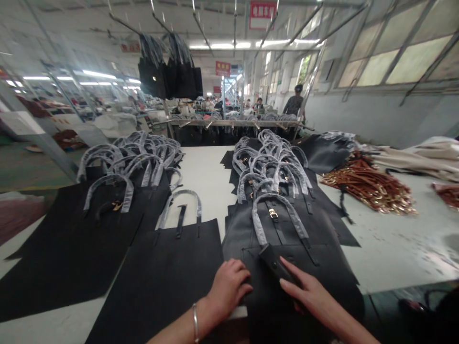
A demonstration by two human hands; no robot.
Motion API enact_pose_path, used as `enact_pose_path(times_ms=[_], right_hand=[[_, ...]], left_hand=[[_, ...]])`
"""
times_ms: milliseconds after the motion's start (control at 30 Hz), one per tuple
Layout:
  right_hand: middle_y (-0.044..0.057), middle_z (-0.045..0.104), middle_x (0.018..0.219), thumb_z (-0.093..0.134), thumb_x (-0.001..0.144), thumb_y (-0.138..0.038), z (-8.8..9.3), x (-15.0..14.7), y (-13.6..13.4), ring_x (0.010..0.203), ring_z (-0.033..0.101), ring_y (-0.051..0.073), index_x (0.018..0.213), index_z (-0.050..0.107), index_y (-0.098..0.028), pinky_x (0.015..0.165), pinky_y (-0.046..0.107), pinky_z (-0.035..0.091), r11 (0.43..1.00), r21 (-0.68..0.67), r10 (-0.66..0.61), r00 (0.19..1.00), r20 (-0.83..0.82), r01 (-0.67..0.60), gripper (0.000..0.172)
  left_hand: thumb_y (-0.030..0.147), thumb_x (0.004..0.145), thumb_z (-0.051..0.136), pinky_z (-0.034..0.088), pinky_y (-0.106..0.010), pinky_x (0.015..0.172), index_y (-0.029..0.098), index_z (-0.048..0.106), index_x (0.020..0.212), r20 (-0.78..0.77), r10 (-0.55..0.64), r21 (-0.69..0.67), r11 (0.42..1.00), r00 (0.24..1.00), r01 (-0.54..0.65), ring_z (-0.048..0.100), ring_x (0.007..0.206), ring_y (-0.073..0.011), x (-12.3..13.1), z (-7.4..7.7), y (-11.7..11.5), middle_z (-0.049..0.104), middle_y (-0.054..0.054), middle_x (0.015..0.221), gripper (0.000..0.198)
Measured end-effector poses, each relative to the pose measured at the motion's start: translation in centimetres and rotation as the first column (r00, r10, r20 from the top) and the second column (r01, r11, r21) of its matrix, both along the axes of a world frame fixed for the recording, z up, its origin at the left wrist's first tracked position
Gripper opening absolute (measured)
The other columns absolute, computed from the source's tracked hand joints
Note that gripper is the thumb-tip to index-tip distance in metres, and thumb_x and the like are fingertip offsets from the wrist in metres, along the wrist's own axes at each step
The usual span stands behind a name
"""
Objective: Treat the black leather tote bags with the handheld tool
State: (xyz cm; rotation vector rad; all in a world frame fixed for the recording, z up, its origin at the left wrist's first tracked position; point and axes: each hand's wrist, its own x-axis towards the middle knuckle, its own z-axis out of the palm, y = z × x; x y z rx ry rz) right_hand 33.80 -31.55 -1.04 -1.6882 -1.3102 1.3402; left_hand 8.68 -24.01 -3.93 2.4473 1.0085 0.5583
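My left hand [231, 286], a bracelet on its wrist, has curled fingers at the edge between two black bag panels; what they grip, if anything, is hidden. My right hand [306, 289] holds a dark leather piece [274, 265], with the index finger along it and the other fingers hidden below. This piece lies over the right bag panel [333, 267], which carries a plastic-wrapped handle [258, 222] and a gold buckle [273, 213]. Under my left forearm lies another black bag panel [172, 282] with a wrapped handle [191, 192] and a short strap [181, 222].
Stacked panels with wrapped handles [143, 157] fill the table's left; another stack [272, 157] stands behind my right hand. Brown straps with gold clasps [376, 186] lie on the right. Finished black bags [172, 71] hang from a metal rack. A person [294, 102] stands far back.
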Motion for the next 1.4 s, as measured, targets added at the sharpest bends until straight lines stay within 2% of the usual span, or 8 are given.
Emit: enact_pose_path(times_ms=[167, 300, 467, 833, 1000, 1167, 1300, 1400], right_hand=[[0.002, 0.063, 0.075, 0.059, 0.081, -0.055, 3.6, -2.2, 3.5, 0.042, 0.057, 0.012, 0.137, 0.045, -0.018, 0.036, 0.021, 0.041, 0.965, -0.203, 0.168, 0.986, -0.003, -0.165, 0.068], [-0.001, 0.061, 0.069, 0.057, 0.082, -0.056, 5.5, -4.6, 7.1, 0.037, 0.056, 0.011, 0.109, 0.059, -0.02, 0.034, 0.02, 0.042, 0.937, -0.257, 0.242, 0.97, -0.009, -0.236, 0.044], [-0.002, 0.058, 0.059, 0.056, 0.084, -0.053, 6.6, -4.9, 8.9, 0.032, 0.053, 0.012, 0.092, 0.055, -0.018, 0.031, 0.019, 0.04, 0.889, -0.336, 0.325, 0.946, -0.016, -0.311, 0.035], [-0.001, 0.06, 0.059, 0.055, 0.086, -0.054, 7.1, -5.6, 10.2, 0.034, 0.054, 0.011, 0.096, 0.052, -0.018, 0.031, 0.018, 0.039, 0.856, -0.389, 0.352, 0.935, -0.045, -0.341, 0.038], [0.001, 0.062, 0.06, 0.053, 0.086, -0.055, 6.7, -5.4, 9.8, 0.035, 0.056, 0.013, 0.096, 0.053, -0.017, 0.032, 0.019, 0.041, 0.865, -0.39, 0.32, 0.946, -0.054, -0.315, 0.04], [-0.001, 0.061, 0.064, 0.06, 0.084, -0.05, 6.8, -6.3, 10.7, 0.037, 0.054, 0.012, 0.115, 0.055, -0.016, 0.034, 0.02, 0.041, 0.963, -0.178, 0.205, 0.979, -0.018, -0.205, 0.047], [0.0, 0.062, 0.071, 0.06, 0.085, -0.048, 9.6, -2.1, 9.3, 0.043, 0.057, 0.012, 0.124, 0.05, -0.02, 0.037, 0.021, 0.045, 0.999, -0.034, 0.041, 0.999, 0.003, -0.041, 0.049], [0.002, 0.064, 0.075, 0.06, 0.086, -0.048, 11.7, 3.0, 6.2, 0.045, 0.059, 0.014, 0.121, 0.05, -0.02, 0.039, 0.023, 0.047, 0.992, -0.002, -0.123, 0.992, -0.003, 0.123, 0.045]], left_hand=[[0.025, 0.085, 0.066, 0.042, -0.036, 0.082, 0.024, 0.066, 0.097, -0.034, 0.045, 0.1, 0.994, 0.998, -0.041, 0.054, 0.098, -0.0216, 0.5, -1.8, -1.9, 0.065, -0.003, 0.097, 0.013], [0.028, 0.085, 0.065, 0.042, -0.036, 0.08, 0.024, 0.065, 0.098, -0.05, 0.033, 0.13, 0.991, 0.998, -0.027, 0.054, 0.098, -0.0212, 0.4, -2.2, -1.6, 0.065, -0.003, 0.096, 0.014], [0.029, 0.085, 0.066, 0.04, -0.036, 0.082, 0.024, 0.062, 0.099, -0.051, 0.034, 0.12, 0.992, 0.998, -0.028, 0.053, 0.1, -0.0208, 0.4, -1.7, -1.7, 0.064, -0.001, 0.099, 0.015], [0.031, 0.088, 0.062, 0.037, -0.036, 0.083, 0.024, 0.063, 0.096, -0.042, 0.047, 0.11, 0.993, 0.998, -0.042, 0.051, 0.1, -0.0198, 0.3, -1.3, -1.8, 0.063, -0.003, 0.096, 0.011], [0.032, 0.089, 0.061, 0.037, -0.036, 0.082, 0.023, 0.063, 0.094, -0.05, 0.054, 0.119, 0.992, 0.997, -0.048, 0.05, 0.099, -0.0196, 0.5, -1.4, -1.8, 0.062, -0.002, 0.094, 0.01], [0.029, 0.09, 0.057, 0.036, -0.036, 0.085, 0.023, 0.063, 0.091, -0.051, 0.081, 0.129, 0.989, 0.995, -0.074, 0.05, 0.1, -0.0198, 0.4, -1.3, -2.1, 0.062, -0.003, 0.095, 0.008], [0.026, 0.092, 0.052, 0.037, -0.036, 0.082, 0.022, 0.063, 0.086, -0.059, 0.114, 0.093, 0.99, 0.992, -0.108, 0.051, 0.094, -0.0197, 0.8, -0.9, -2.0, 0.061, -0.003, 0.091, 0.013], [0.033, 0.089, 0.057, 0.039, -0.036, 0.081, 0.02, 0.062, 0.096, -0.078, 0.234, 0.061, 0.971, 0.969, -0.23, 0.052, 0.093, -0.0227, 1.9, -0.1, -0.7, 0.06, -0.006, 0.097, 0.015]])
